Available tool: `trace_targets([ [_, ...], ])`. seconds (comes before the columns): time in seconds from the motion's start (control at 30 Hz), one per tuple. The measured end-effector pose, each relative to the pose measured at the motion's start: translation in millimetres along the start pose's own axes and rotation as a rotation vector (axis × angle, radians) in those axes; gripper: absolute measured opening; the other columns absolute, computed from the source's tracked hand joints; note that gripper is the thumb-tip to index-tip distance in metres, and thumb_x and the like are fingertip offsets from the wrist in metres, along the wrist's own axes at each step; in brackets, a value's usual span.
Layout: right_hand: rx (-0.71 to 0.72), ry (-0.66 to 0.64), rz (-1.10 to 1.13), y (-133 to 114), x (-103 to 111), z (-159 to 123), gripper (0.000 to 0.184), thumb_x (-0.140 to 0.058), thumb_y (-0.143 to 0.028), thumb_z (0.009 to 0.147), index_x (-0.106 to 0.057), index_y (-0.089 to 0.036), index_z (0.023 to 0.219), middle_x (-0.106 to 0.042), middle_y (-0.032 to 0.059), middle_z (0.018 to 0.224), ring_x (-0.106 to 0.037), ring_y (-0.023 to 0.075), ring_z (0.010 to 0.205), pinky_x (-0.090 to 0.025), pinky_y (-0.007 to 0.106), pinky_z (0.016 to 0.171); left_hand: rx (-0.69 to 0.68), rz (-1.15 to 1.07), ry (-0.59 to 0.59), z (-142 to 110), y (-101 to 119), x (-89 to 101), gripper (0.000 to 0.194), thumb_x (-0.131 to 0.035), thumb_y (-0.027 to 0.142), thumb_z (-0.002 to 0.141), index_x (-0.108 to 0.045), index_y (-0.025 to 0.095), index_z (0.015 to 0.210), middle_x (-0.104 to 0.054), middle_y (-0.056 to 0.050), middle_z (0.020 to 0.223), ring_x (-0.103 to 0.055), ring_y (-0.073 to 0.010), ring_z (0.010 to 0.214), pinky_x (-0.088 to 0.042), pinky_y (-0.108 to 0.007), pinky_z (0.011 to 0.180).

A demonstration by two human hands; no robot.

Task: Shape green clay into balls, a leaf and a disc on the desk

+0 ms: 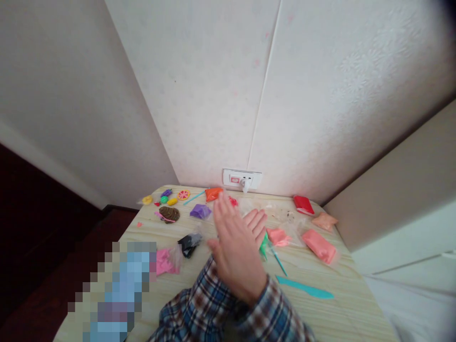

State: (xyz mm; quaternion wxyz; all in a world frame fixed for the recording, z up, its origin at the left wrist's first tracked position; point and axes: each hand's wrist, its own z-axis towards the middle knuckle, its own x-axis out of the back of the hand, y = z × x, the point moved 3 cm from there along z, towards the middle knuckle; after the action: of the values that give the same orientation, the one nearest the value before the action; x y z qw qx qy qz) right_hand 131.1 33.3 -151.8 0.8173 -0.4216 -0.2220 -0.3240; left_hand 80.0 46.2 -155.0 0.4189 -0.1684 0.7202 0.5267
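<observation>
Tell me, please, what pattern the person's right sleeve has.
The right sleeve is plaid, mainly blue, brown and white; the head view, the only one, shows it.

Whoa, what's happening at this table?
Someone in blue-and-brown plaid sleeves has the right hand laid across the upturned left hand, fingers straight. I can't see whether anything is between them. Around the hands, on the pale wood-grain table, lie a salmon-pink rectangular packet, a crumpled purple packet and a flat turquoise knife-shaped tool, none of them touched.

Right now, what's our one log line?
right hand: over left hand | left hand: palm up | between: hidden | table: purple clay packet, turquoise modelling knife
</observation>
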Motion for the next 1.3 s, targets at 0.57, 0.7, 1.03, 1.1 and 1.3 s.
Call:
trace_targets([
  [0.57, 0.092, -0.047, -0.061, -17, 20, -2, 0.063, -0.030, -0.030, 0.095, -0.004, -0.014, 0.149, -0.012, 0.0115, 0.156, -0.012, 0.0261, 0.143, -0.026, 0.055, 0.113, 0.004, 0.310, 0.110, -12, 25, -23.6, 0.077, -0.005, 0.044, 0.093, -0.072, 0.005, 0.097, -0.069, -0.014, 0.110, -0.047, -0.0135, 0.125, -0.041, -0.020, 0.096],
  [0.7, 0.138, -0.058, -0.059, -22, 25, -2, 0.063, -0.035, -0.027, 0.092, -0.010, -0.021, 0.150, -0.019, 0.0073, 0.155, -0.015, 0.0247, 0.143, -0.029, 0.051, 0.113, 0.018, 0.041, 0.116, -12, 22, -27.8, 0.063, -0.019, 0.046, 0.093, -0.066, 0.009, 0.111, -0.063, -0.013, 0.122, -0.042, -0.0176, 0.131, -0.037, -0.029, 0.103],
  [1.03, 0.227, -0.123, -0.139, -12, 17, -18, 0.049, -0.039, -0.026, 0.092, -0.034, -0.015, 0.140, -0.039, 0.0122, 0.146, -0.025, 0.0227, 0.140, -0.012, 0.052, 0.113, 0.231, -0.181, 0.140, -11, 21, -4.1, 0.054, -0.025, 0.050, 0.094, -0.055, 0.016, 0.125, -0.057, -0.012, 0.131, -0.045, -0.0216, 0.129, -0.033, -0.038, 0.109],
  [1.1, 0.224, -0.066, -0.133, -4, 18, -20, 0.039, -0.040, -0.028, 0.093, -0.044, -0.017, 0.130, -0.047, 0.0119, 0.141, -0.032, 0.0228, 0.137, -0.011, 0.051, 0.112, 0.238, -0.159, 0.079, -12, 21, -2.4, 0.043, -0.034, 0.041, 0.094, -0.061, 0.015, 0.115, -0.061, -0.012, 0.124, -0.051, -0.0214, 0.123, -0.038, -0.036, 0.105],
  [1.3, 0.147, 0.050, -0.093, 12, 25, -21, 0.025, -0.044, -0.031, 0.093, -0.054, -0.022, 0.114, -0.056, 0.0082, 0.133, -0.041, 0.0216, 0.131, -0.016, 0.044, 0.109, 0.316, 0.150, -0.045, -16, 20, 18.5, 0.027, -0.076, 0.022, 0.070, -0.069, 0.013, 0.095, -0.070, -0.007, 0.094, -0.065, -0.0126, 0.083, -0.049, -0.019, 0.072],
])
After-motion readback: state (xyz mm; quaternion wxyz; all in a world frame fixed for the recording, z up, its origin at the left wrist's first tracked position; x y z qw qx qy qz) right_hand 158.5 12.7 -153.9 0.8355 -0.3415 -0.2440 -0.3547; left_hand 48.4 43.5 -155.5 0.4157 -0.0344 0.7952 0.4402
